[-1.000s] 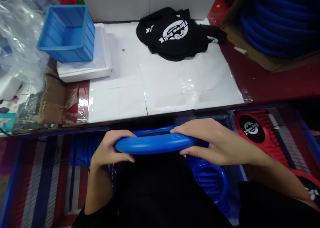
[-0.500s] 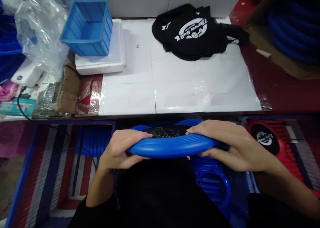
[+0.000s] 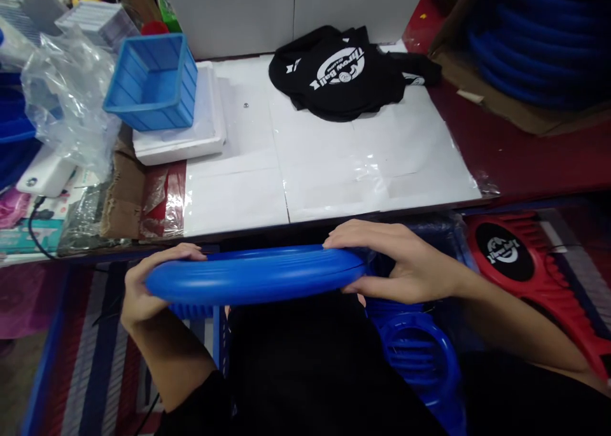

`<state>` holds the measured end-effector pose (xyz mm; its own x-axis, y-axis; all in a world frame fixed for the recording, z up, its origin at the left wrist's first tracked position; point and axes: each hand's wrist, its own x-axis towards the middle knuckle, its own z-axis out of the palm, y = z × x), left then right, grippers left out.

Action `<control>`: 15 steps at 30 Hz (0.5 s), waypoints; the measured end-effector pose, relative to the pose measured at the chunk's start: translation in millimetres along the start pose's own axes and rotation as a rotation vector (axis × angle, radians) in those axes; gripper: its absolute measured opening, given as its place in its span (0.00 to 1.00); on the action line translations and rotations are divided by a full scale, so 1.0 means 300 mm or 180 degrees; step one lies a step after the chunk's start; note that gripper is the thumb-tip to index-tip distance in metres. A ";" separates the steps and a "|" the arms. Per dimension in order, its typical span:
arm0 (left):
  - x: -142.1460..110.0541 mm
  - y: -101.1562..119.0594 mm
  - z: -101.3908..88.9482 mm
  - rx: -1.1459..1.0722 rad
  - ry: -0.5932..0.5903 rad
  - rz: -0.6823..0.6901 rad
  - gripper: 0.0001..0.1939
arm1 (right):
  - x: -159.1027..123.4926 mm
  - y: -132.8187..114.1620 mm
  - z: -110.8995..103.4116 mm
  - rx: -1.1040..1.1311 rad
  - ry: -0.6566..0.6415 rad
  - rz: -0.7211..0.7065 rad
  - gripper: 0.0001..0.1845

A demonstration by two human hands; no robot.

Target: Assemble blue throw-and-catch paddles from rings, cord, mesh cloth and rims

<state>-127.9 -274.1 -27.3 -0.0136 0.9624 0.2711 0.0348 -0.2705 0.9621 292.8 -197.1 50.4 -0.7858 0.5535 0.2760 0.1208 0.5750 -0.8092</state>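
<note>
I hold a blue ribbed plastic disc (image 3: 258,275) edge-on, level, just below the table's front edge. My left hand (image 3: 143,289) is closed round its left rim. My right hand (image 3: 405,264) grips the right rim, fingers over the top and thumb beneath. Under the disc is my dark lap. A second blue ribbed disc (image 3: 415,353) lies lower right, partly hidden by my right forearm.
A white-covered table (image 3: 329,162) carries a black printed cloth bag (image 3: 341,73), a blue bin (image 3: 153,83) on a white foam box (image 3: 186,137), and crumpled clear plastic (image 3: 67,98). A red paddle (image 3: 525,264) lies at right. Blue hoops fill a cardboard box (image 3: 534,41).
The disc has shifted left and tilted flatter, hiding its black mesh centre. My left hand slid outward along the rim; my right hand keeps its grip.
</note>
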 end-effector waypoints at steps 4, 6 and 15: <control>0.046 0.180 0.185 0.1665 -0.1479 0.0452 0.30 | 0.039 -0.060 0.047 -0.0409 -0.0083 -0.0145 0.21; 0.076 0.220 0.308 0.1887 -0.1848 0.0843 0.26 | 0.053 -0.076 0.072 -0.0851 -0.0260 -0.0133 0.21; 0.056 0.071 0.338 0.1589 -0.1578 0.1387 0.24 | -0.002 -0.028 0.026 -0.0922 -0.0428 0.0319 0.28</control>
<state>-26.0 -261.5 -5.4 0.5421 0.7035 0.4596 0.3764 -0.6923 0.6157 287.5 -207.0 53.1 -0.8320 0.5426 0.1160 0.3538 0.6798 -0.6424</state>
